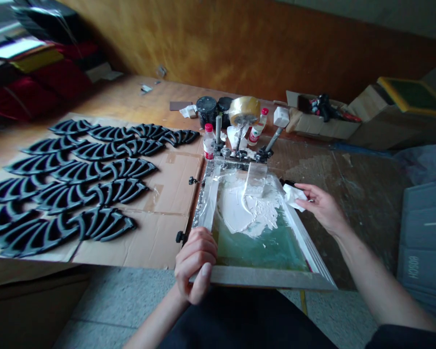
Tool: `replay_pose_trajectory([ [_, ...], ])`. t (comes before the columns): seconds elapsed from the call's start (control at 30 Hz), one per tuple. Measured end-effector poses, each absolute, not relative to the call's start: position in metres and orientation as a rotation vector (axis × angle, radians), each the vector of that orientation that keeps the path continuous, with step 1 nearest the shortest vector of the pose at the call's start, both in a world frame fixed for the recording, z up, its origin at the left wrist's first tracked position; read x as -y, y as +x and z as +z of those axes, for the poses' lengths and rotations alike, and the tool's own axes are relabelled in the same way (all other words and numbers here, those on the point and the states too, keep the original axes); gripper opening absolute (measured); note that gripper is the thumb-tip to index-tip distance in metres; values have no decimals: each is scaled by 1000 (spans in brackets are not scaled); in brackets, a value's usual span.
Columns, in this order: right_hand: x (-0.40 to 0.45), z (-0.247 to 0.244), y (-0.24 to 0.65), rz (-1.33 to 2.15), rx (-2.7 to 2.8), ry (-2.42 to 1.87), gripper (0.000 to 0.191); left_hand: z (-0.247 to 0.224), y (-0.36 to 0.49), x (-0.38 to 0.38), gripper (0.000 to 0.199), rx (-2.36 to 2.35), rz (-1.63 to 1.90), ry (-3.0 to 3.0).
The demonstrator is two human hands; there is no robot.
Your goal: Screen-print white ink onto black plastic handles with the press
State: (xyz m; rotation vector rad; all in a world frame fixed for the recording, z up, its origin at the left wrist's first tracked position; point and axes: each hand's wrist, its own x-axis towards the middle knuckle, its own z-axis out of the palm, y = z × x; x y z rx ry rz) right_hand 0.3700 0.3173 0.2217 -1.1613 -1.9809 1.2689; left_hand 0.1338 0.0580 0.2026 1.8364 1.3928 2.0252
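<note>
A silk-screen frame [272, 277] with a metal border and green mesh [254, 249] lies in front of me, hinged to clamps [236, 154] at its far end. White ink [236, 208] is smeared thickly over the far half of the mesh. On that ink rests a pale squeegee [256, 179]. My left hand [196, 264] is closed around the frame's near left corner. Pinched in the fingers of my right hand [321, 208] is a crumpled white tissue [294, 195], beside the frame's right rail.
Rows of black wing-shaped pieces [105, 182] cover the cardboard [170, 194] at left. Behind the clamps stand red-capped bottles [209, 143], black jars [206, 111] and a tape roll [244, 110]. An open carton [323, 126] sits back right; a grey Bosch case [425, 232] stands at far right.
</note>
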Motion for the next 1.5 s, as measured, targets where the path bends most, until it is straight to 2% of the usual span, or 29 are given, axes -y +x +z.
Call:
replay_pose_trajectory([
  [0.13,-293,256,327,823,2358,-870,20,204,134,-59,19,-1397,2046,1818],
  [0.2,-276,265,300,677,2531,-618,13,205,133,-59,18,-1394,2049,1824],
  [0.33,-249,259,255,512,2850,-263,16,207,130,-59,16,-1391,2045,1845],
  [0.5,-242,245,228,363,3211,-245,17,208,129,-60,17,-1399,2051,1851],
  [0.63,-247,246,220,379,3245,-366,21,209,128,-61,18,-1418,2041,1862],
  [0.8,-247,248,224,545,3261,-295,15,210,127,-61,20,-1413,2040,1864],
  [0.97,-251,245,219,385,3255,-428,19,210,127,-61,18,-1413,2050,1846],
  [1.13,-249,249,219,459,3323,-234,17,207,128,-61,17,-1404,2050,1833],
  [1.27,-251,247,217,324,3283,-371,20,208,129,-60,18,-1411,2051,1826],
  [1.4,-249,249,219,436,3318,-253,16,212,129,-62,19,-1420,2055,1824],
  [1.5,-250,249,218,403,3318,-330,17,213,129,-62,19,-1422,2066,1831],
])
